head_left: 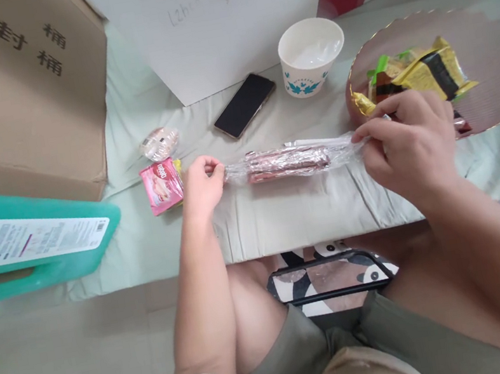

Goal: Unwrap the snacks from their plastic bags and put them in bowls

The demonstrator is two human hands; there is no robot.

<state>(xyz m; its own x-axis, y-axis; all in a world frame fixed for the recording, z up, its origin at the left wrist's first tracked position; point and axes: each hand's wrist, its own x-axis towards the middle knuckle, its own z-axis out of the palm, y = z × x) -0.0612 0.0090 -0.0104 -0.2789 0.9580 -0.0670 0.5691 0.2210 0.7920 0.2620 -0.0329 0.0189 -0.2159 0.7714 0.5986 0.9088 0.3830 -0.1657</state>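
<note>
A long reddish item in clear plastic wrap (288, 161) lies across the cloth-covered table's front. My left hand (204, 185) pinches the twisted left end of the wrap. At the other end, my right hand (409, 143) grips the wrap between thumb and fingers, over the near left edge of a pink scalloped plate (494, 66). Yellow and green packets (433, 71) lie on that plate. Just left of my left hand are a pink snack packet (163, 186) and a small clear-wrapped item (160, 143).
Behind the wrapped item lie a black phone (245, 105) and a white paper cup (311, 57). White boxes (220, 18) stand at the back. On the left are a cardboard box (17, 105) and a teal container (70, 267). The table edge runs above my lap.
</note>
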